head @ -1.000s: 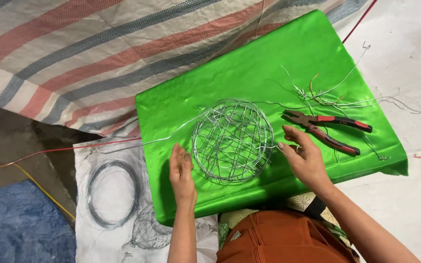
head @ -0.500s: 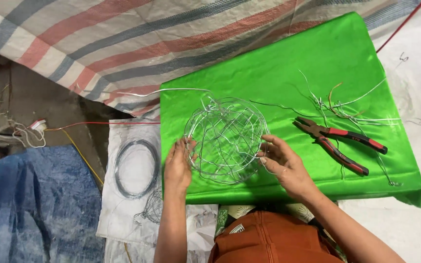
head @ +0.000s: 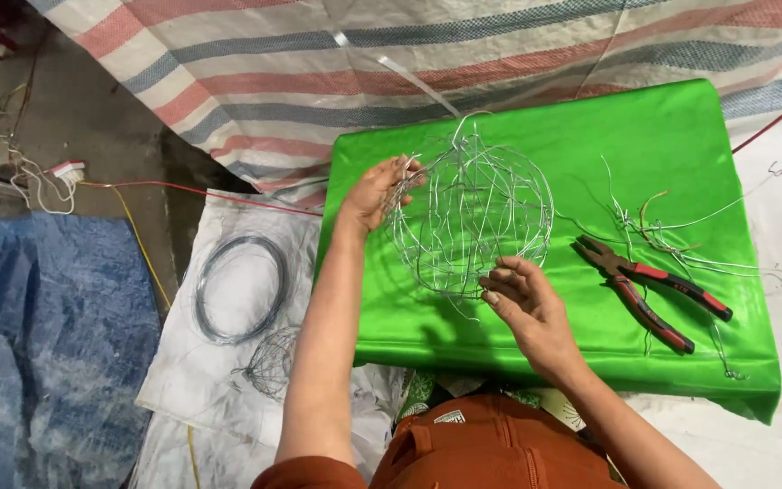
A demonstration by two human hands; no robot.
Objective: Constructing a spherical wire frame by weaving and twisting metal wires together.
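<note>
On the bright green cloth-covered tabletop (head: 681,136), both hands' fingers pinch a nearly round, already woven silver wire ball (head: 470,222), stray ends untrimmed, red-handled pliers (head: 652,290) idle.

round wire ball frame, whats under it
Bright green cloth shows through the round silver wire ball frame. Whatever the cloth covers is hidden.
</note>
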